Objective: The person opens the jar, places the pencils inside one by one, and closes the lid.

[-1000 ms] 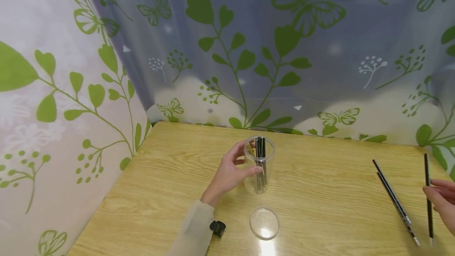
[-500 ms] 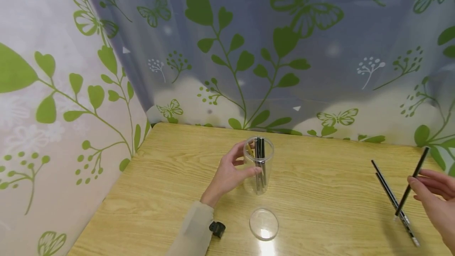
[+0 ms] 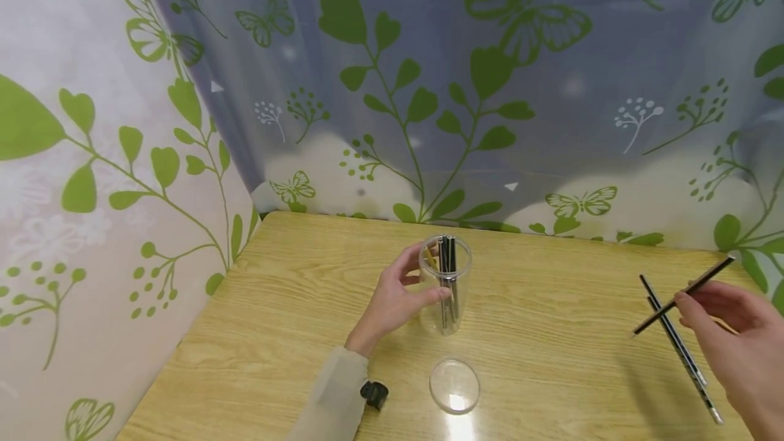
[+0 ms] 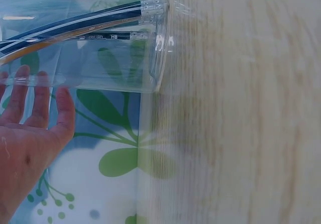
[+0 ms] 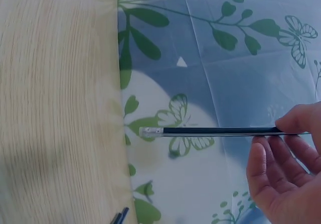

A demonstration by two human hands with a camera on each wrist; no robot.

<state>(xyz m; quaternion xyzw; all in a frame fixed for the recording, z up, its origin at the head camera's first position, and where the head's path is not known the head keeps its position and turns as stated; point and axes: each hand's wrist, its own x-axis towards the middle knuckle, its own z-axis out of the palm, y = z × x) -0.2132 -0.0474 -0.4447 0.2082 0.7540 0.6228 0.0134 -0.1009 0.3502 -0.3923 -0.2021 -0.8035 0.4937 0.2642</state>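
Note:
In the head view my left hand (image 3: 398,298) holds a clear round jar (image 3: 463,291) upright on the table, thumb on the near side and fingers round the left. Several black pencils (image 3: 451,254) stand inside, with a yellow one (image 3: 431,260) beside them. The left wrist view shows their eraser ends (image 4: 148,7) at the jar's bottom. My right hand (image 3: 735,332) pinches another black pencil (image 3: 710,276) above the table. Its white eraser end (image 5: 150,131) points away from the fingers in the right wrist view. Below it two black pencils (image 3: 680,342) lie side by side.
A clear round lid (image 3: 454,385) lies on the wooden table (image 3: 551,332) in front of the jar. Patterned cloth (image 3: 429,87) hangs behind the table and along its left side. A black device (image 3: 375,393) sits at my left wrist.
My right hand has lifted the pencil from beside the two lying ones and moved left over them. The pencil has turned from near vertical to slanting in the head view. My left hand stays put.

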